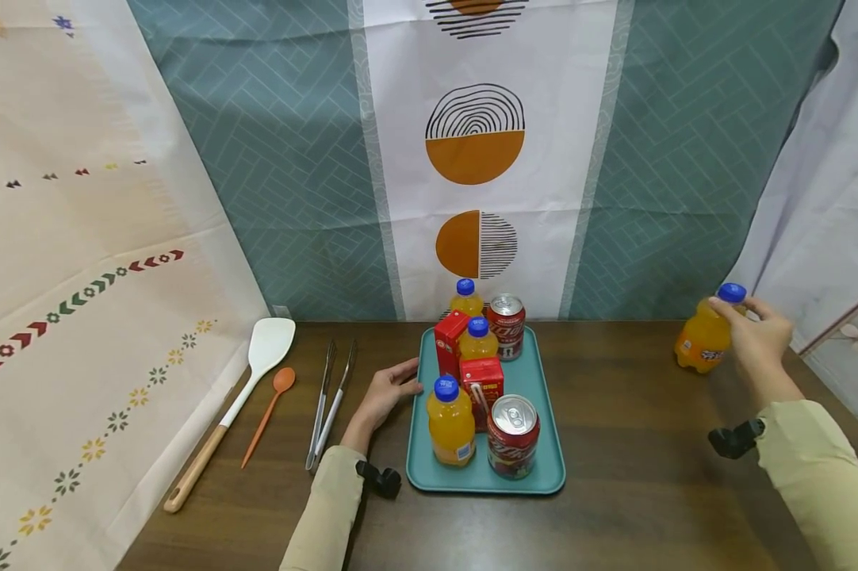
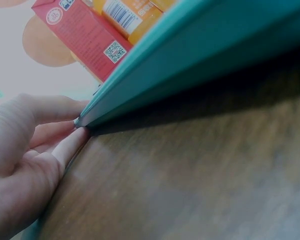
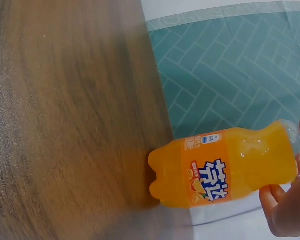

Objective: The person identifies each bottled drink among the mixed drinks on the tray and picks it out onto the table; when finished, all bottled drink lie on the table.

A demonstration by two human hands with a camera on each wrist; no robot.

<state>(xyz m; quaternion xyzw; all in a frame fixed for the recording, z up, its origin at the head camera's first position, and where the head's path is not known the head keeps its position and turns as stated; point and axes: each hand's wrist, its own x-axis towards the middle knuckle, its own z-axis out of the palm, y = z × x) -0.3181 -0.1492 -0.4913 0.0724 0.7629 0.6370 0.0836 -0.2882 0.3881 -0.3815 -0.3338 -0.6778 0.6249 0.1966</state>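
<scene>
At the far right, my right hand (image 1: 760, 337) grips an orange soda bottle (image 1: 703, 337) around its neck, just under the blue cap. The bottle is nearly upright in the head view; whether its base (image 3: 157, 182) touches the table, I cannot tell. My left hand (image 1: 386, 396) pinches the left rim of a teal tray (image 1: 415, 468), and the left wrist view shows its fingertips on that rim (image 2: 85, 117). Three orange soda bottles (image 1: 450, 424), two red drink cartons (image 1: 482, 388) and two red soda cans (image 1: 513, 440) stand on the tray.
Left of the tray lie metal tongs (image 1: 329, 404), an orange spoon (image 1: 268, 412) and a white spatula (image 1: 254, 369) with a wooden handle. Behind the brown wooden table (image 1: 614, 444) hangs a patterned curtain (image 1: 315, 159). Pale cloths (image 1: 79, 317) flank both sides.
</scene>
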